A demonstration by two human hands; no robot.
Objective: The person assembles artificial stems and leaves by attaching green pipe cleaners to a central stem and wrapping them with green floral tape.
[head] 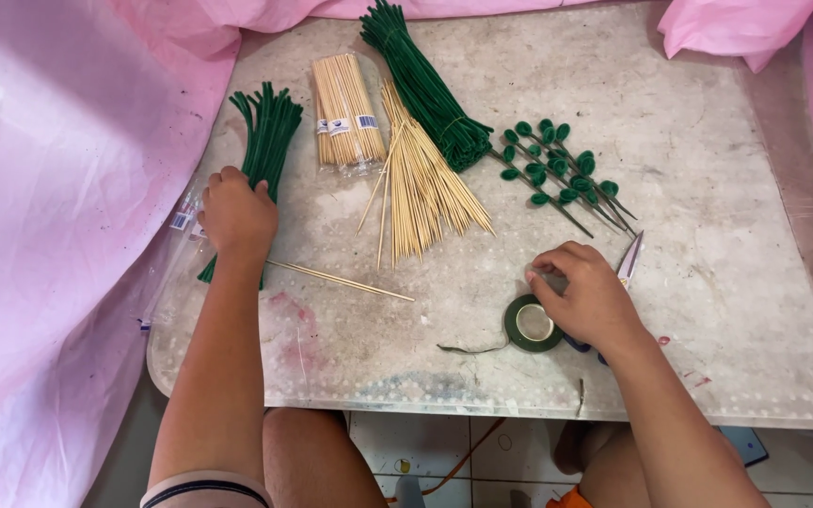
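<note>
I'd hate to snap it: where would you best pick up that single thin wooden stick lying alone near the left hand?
Probably pinch the lone stick at its free middle, from above. It lies flat on the table, its left end tucked under the left hand.

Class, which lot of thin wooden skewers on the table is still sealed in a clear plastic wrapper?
The upper-left bundle of wooden skewers is wrapped; the fanned pile of skewers beside it is loose.

One head-worn camera looks steeply down, close over the table (708, 310) (no second view).
</note>
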